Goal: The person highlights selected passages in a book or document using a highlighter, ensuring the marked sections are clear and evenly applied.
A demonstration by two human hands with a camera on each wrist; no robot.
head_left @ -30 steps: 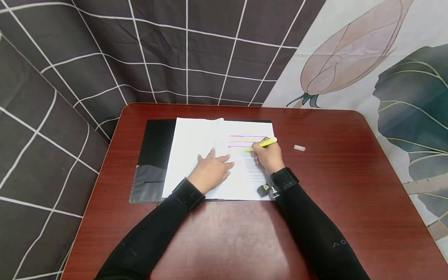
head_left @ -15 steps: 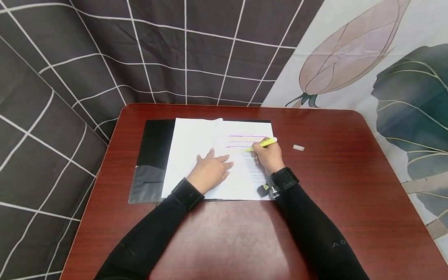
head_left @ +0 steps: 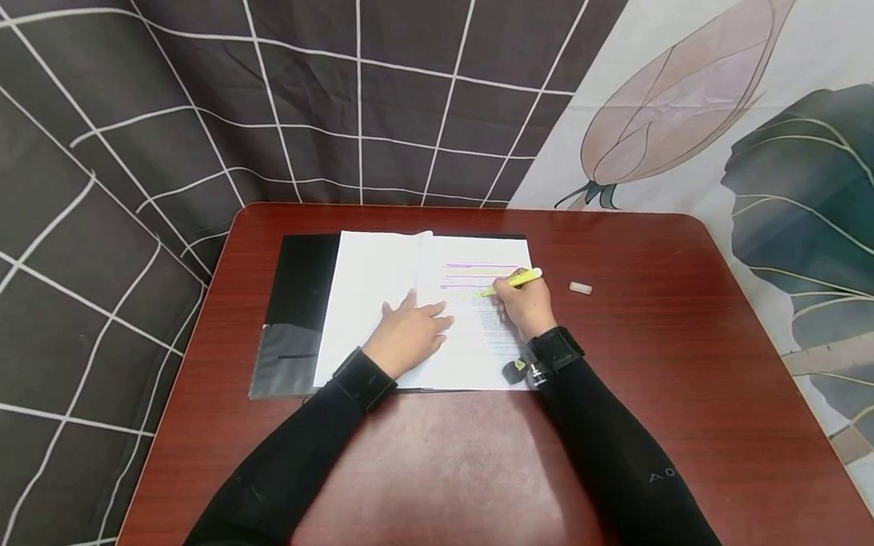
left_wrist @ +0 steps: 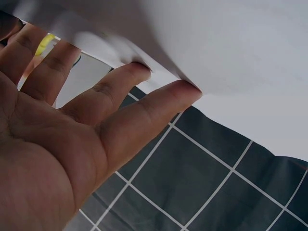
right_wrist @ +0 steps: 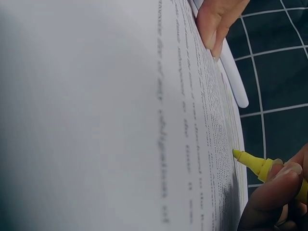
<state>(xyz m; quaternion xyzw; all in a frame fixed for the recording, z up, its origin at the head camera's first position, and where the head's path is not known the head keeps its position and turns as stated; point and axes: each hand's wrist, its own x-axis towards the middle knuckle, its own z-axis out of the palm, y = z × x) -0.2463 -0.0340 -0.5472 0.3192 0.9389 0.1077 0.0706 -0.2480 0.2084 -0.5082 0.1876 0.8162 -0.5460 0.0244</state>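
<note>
1. The right hand [head_left: 528,311] pinches a yellow highlighter [head_left: 525,277], tip at the printed page [head_left: 469,368].
2. Left of that grip, the left hand [head_left: 405,338] touches the page with spread fingers, holding nothing.
3. Farther left: a black folder [head_left: 309,277].
4. Right of the grip: a small white piece [head_left: 580,288].

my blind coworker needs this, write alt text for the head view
A right hand holds a yellow highlighter at a printed page; the left hand lies spread across the open papers. A small whitish object lies on the reddish table to the right.
</note>
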